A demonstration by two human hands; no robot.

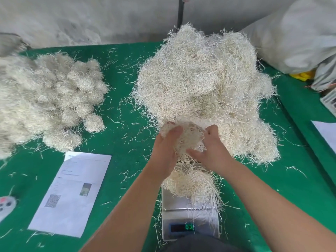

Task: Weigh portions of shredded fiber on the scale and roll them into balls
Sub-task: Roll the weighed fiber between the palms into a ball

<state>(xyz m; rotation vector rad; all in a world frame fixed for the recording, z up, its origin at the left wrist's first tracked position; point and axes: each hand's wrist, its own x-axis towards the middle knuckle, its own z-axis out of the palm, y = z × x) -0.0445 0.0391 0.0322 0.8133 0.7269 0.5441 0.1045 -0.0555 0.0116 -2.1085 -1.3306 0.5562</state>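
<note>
A clump of pale shredded fiber (189,137) sits between both my hands, just above the near edge of the big loose fiber heap (203,84). My left hand (166,150) cups its left side and my right hand (209,148) wraps its right side, thumb across the front. Below them a white scale (174,206) carries another fiber portion (192,182); green digits glow on its display (181,227). Several rolled fiber balls (54,99) are piled at the left.
A printed sheet (72,193) lies on the green table cover (127,106) left of the scale. A round grey device (6,204) is at the left edge. White sacks (298,37) stand at the back right; another paper (327,133) lies at the right.
</note>
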